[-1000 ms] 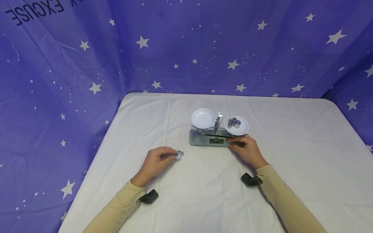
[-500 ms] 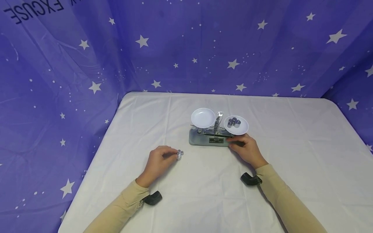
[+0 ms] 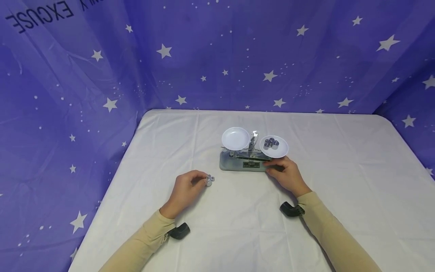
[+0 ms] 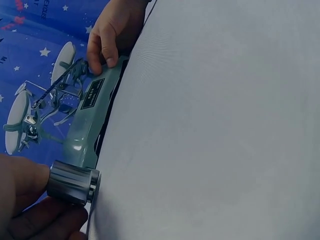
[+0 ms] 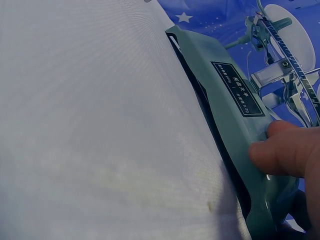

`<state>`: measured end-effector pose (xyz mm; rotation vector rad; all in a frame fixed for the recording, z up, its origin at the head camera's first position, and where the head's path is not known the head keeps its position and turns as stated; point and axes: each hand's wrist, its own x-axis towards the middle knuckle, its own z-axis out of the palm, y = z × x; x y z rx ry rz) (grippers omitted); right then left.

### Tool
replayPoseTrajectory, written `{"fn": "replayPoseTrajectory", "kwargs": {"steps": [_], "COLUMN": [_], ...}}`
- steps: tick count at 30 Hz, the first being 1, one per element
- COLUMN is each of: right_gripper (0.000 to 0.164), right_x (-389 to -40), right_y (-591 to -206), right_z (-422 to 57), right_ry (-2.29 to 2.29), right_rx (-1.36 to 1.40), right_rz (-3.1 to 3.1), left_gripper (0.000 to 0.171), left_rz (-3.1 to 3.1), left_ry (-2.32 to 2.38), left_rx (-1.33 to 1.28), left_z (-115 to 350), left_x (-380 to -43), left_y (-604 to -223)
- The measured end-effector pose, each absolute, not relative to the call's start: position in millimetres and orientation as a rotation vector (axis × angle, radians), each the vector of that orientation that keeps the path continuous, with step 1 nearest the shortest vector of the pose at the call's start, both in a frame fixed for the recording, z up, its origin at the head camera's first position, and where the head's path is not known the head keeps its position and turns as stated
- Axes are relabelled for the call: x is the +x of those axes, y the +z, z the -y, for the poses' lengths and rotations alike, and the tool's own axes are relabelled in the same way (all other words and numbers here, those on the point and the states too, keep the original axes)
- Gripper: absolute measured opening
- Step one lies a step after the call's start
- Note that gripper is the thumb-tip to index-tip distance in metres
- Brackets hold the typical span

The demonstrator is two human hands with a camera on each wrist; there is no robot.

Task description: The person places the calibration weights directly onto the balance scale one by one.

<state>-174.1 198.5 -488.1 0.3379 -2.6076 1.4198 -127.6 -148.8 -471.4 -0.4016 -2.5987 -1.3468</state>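
A pan balance [image 3: 234, 162] with a grey-green base stands on the white-covered table. Its right pan [image 3: 282, 151] bears several small metal weights [image 3: 271, 143], while the left pan [image 3: 235, 138] has nothing in it. My right hand [image 3: 288, 175] grips the right end of the base, thumb [image 5: 280, 152] on the front face and the other fingers partly hidden behind. Left of the balance, my left hand [image 3: 186, 192] pinches a shiny cylindrical weight [image 4: 72, 182] between thumb and fingers, low at the tablecloth. Smaller weights [image 3: 212, 178] sit right beside it.
The white tablecloth [image 3: 238, 234] spreads around both hands, lightly creased. Behind the table hangs a purple curtain [image 3: 204, 49] with white stars. A dark curved device [image 3: 180, 231] is worn at the left wrist, and a similar device [image 3: 290, 209] at the right.
My left hand and forearm have shifted slightly to the right, with the fingers still at the weight. The right hand stays on the balance's base.
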Motion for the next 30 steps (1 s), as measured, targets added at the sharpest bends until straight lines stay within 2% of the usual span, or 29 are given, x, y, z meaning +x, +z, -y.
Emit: {"fn": "replayPoseTrajectory", "kwargs": {"steps": [15, 30], "right_gripper": [0.020, 0.018], "right_x": [-174.6, -174.0], "right_y": [-488.8, -487.1], "right_z": [-198.4, -197.2], "right_ry": [1.412, 1.427], "right_rx": [0.308, 0.299], "right_rz": [2.637, 2.626], "left_gripper": [0.009, 0.009], "left_rz": [2.580, 2.496], "left_ry": [-1.594, -1.836], "left_rx": [-0.396, -0.269], "left_z": [150.0, 151.6], "left_x": [-130.5, -132.7], "left_y": [-473.2, -475.6]}}
